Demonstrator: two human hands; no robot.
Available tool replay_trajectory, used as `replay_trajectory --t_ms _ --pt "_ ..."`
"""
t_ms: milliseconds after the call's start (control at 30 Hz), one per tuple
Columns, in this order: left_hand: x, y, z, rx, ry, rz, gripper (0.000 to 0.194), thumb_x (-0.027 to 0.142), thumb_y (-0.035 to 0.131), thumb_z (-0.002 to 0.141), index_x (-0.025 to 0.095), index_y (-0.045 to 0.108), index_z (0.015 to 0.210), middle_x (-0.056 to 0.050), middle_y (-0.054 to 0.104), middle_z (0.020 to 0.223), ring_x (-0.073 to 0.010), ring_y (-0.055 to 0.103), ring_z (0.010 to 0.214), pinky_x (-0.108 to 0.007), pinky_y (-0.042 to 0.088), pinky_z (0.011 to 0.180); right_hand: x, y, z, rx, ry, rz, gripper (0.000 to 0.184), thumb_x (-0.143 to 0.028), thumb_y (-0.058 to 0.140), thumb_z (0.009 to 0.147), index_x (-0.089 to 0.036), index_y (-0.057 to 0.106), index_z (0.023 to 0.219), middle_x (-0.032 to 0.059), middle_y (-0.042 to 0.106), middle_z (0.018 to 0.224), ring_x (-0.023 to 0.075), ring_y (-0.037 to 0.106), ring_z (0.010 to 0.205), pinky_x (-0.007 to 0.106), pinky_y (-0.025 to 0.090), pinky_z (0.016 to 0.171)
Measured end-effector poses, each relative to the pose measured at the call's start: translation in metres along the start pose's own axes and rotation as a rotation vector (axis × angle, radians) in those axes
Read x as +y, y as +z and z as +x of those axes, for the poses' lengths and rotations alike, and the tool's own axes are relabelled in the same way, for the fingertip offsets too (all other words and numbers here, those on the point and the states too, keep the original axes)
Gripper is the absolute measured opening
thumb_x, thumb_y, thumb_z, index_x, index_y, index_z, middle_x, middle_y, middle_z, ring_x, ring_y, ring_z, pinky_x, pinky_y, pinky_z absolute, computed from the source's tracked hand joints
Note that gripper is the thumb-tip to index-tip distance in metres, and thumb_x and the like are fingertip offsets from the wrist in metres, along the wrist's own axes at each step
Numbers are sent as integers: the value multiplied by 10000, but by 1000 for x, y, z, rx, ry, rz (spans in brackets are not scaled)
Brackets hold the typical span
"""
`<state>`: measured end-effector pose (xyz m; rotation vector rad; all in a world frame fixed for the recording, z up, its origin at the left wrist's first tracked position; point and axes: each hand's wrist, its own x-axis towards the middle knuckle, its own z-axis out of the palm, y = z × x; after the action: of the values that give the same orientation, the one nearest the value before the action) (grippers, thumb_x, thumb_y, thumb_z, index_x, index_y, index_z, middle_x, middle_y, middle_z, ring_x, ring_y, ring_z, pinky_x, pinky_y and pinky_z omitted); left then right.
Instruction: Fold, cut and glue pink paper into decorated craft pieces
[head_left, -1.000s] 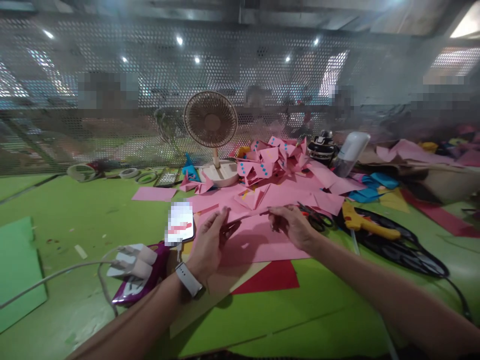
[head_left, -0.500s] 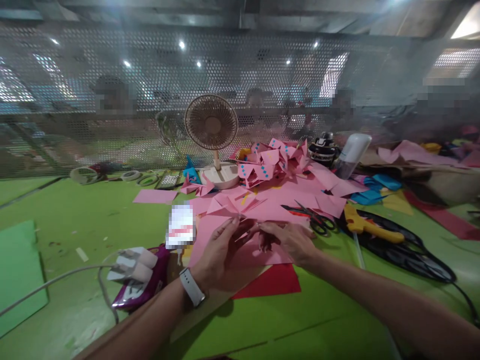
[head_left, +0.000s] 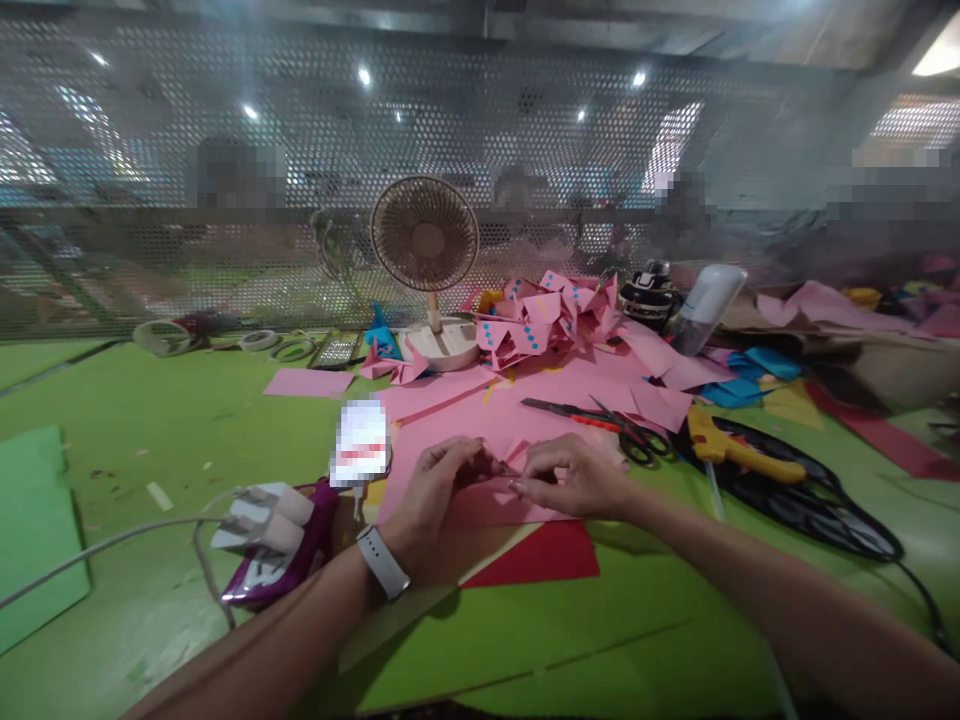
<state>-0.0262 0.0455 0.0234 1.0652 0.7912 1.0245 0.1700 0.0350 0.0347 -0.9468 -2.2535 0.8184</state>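
My left hand and my right hand meet over a pink paper sheet on the green table. Both pinch a small folded pink paper piece between their fingertips, close above the sheet. A white watch sits on my left wrist. A red sheet pokes out from under the pink one. Scissors with black handles lie just beyond my right hand on the pink paper.
A small desk fan stands at the back with a heap of folded pink shapes beside it. A yellow glue gun and black cables lie to the right. A phone, a charger block and a purple item lie on the left. Tape rolls line the mesh wall.
The pink folded piece was drawn from farther back toward me and folded smaller. My hands have come together over it, and the scissors now lie uncovered.
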Motion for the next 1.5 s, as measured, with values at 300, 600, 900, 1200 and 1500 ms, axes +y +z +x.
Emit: replay_trajectory --t_ms 300,600,900,1200,1500 --pt "-1 -1 0 49 30 -3 216 338 596 795 152 639 696 -17 647 659 -128 584 638 -245 454 669 22 -11 0 -79 78 -694 219 -388 558 814 -173 597 820 52 616 789 181 542 750 267 343 631" --pt "-2 1 -2 3 -33 168 288 408 595 800 143 658 708 -55 669 724 -158 616 696 -268 477 691 18 -11 5 133 217 -412 254 -396 540 832 -174 570 711 -4 600 692 113 517 616 222 307 542" --pt "-11 2 0 -98 -105 57 280 415 621 787 138 653 760 -61 670 773 -145 607 715 -277 469 735 0 14 1 198 3 -292 159 -294 538 843 -186 561 729 -2 578 693 113 507 626 228 374 587" --pt "3 -8 6 -17 -108 -42 261 388 652 768 148 587 691 32 548 610 -79 531 559 -224 467 617 -5 -11 -3 35 -441 -690 490 -97 523 708 -193 526 1188 92 531 1262 231 452 1152 419 364 967" --pt "-4 -7 6 -70 -158 -107 288 408 679 740 138 582 721 1 591 619 -80 527 523 -213 446 553 -1 1 -3 -79 -538 -719 380 -81 465 852 -211 529 1203 48 551 1287 157 400 1267 470 195 1110"
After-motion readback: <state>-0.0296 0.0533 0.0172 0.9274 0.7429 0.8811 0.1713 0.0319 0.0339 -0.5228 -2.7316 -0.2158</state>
